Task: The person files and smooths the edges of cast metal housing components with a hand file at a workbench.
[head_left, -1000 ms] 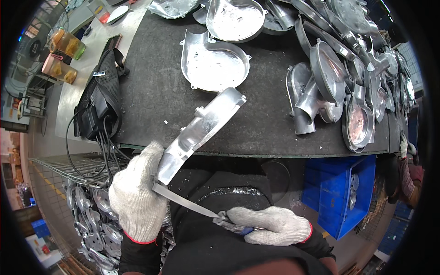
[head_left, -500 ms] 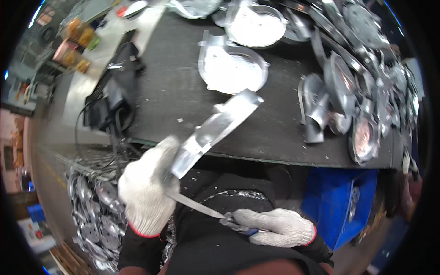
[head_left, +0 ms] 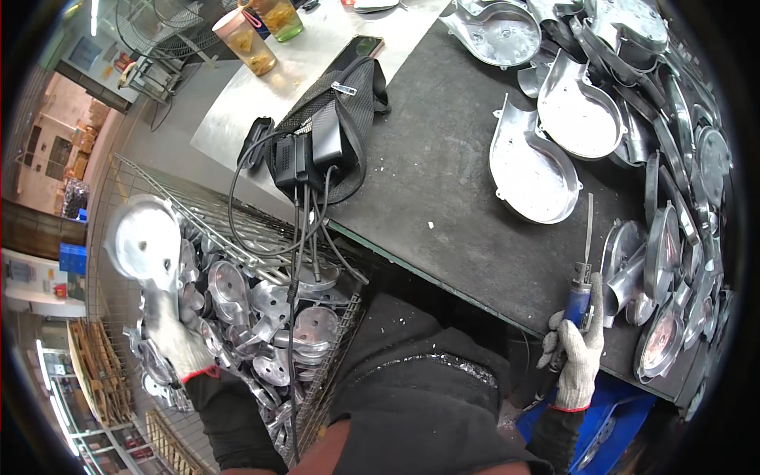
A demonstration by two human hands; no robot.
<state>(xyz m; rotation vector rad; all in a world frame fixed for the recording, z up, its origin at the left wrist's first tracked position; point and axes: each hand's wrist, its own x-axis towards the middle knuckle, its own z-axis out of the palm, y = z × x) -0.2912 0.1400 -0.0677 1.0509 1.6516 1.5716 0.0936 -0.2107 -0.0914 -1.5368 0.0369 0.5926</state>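
My left hand (head_left: 176,340), in a white knit glove, is closed on the neck of a silvery metal blower housing (head_left: 146,237). The round, holed end of that housing points away from me, above the left side of a wire basket (head_left: 334,340) holding several similar parts. My right hand (head_left: 580,360), also gloved, grips a scraper (head_left: 579,297) with a blue handle and a thin straight blade pointing up. It hovers by the table's front edge at the right, one finger stretched along the tool. Two bright, open-faced housings (head_left: 534,178) lie on the dark tabletop (head_left: 443,190).
A heap of metal housings (head_left: 669,237) crowds the table's right side. A black mesh bag (head_left: 348,119) with black boxes and hanging cables sits at the table's left edge. Beyond it are a phone (head_left: 356,54) and drink cups (head_left: 245,43). A blue bin (head_left: 609,419) stands below right.
My left hand has carried the housing from before me leftwards over the wire basket. My right hand has moved up and right with the scraper. The view has turned left.
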